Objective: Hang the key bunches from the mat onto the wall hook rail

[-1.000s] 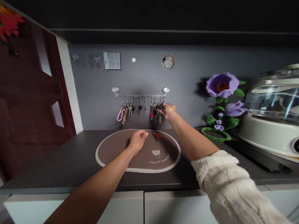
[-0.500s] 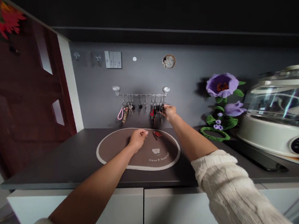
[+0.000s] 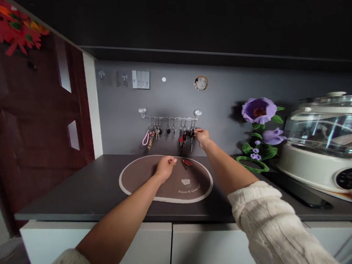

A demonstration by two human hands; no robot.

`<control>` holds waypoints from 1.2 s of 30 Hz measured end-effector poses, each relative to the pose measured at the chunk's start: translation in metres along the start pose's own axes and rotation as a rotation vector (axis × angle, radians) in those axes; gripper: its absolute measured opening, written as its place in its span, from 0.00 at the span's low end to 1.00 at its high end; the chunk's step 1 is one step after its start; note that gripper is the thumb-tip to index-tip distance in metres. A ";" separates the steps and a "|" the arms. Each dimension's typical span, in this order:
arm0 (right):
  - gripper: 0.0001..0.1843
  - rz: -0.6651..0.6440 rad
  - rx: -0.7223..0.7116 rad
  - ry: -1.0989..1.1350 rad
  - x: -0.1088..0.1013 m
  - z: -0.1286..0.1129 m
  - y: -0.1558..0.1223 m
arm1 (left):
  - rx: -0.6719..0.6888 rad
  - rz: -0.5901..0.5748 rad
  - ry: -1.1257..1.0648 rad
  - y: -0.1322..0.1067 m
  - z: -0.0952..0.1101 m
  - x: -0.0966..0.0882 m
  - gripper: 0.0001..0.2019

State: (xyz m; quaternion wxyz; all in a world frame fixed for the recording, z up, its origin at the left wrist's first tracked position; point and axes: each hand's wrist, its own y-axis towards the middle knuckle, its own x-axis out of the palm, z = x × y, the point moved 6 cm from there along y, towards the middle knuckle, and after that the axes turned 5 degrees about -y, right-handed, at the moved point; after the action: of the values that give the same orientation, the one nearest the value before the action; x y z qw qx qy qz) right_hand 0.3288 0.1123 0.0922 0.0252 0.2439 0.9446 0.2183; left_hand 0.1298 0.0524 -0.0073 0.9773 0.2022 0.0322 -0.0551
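The mat [image 3: 138, 178] lies on the counter [image 3: 67, 196]. Behind the mat, on the wall [image 3: 115, 131], runs a rail [image 3: 171, 118] with keys [image 3: 156, 131] hanging from it. On the mat, toward its far edge, sits what may be a key fob [image 3: 187, 163], though it is hard to make out. Right of the mat stands a fake flower [image 3: 258, 110], then a cooker [image 3: 323, 160]; left of the mat is a door [image 3: 32, 137].

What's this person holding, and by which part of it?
The fingers of the right hand seem to pinch a bunch of keys at its top. The left hand, curled above the mat, hides anything held.
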 end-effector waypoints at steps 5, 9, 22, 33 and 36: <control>0.06 0.139 0.080 -0.123 -0.013 -0.011 -0.019 | 0.023 0.000 -0.002 -0.001 0.002 -0.001 0.04; 0.06 0.178 0.086 -0.177 -0.017 -0.021 -0.041 | 0.052 0.000 0.013 0.000 0.005 -0.001 0.04; 0.06 -0.125 -0.023 -0.329 -0.002 0.029 -0.096 | 0.213 -0.057 0.305 0.005 0.009 -0.002 0.06; 0.09 -0.298 -0.163 -1.056 0.013 0.045 -0.106 | 0.104 0.011 0.440 0.010 -0.002 -0.011 0.05; 0.12 -0.330 -0.180 -1.159 0.017 0.047 -0.107 | 0.076 0.013 0.445 0.011 -0.006 -0.012 0.04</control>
State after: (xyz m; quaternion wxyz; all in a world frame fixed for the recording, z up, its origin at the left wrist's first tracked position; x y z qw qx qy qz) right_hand 0.2726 0.0552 0.0056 0.5893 0.1702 0.7803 0.1220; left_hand 0.1191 0.0656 -0.0077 0.9382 0.2461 0.2435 -0.0039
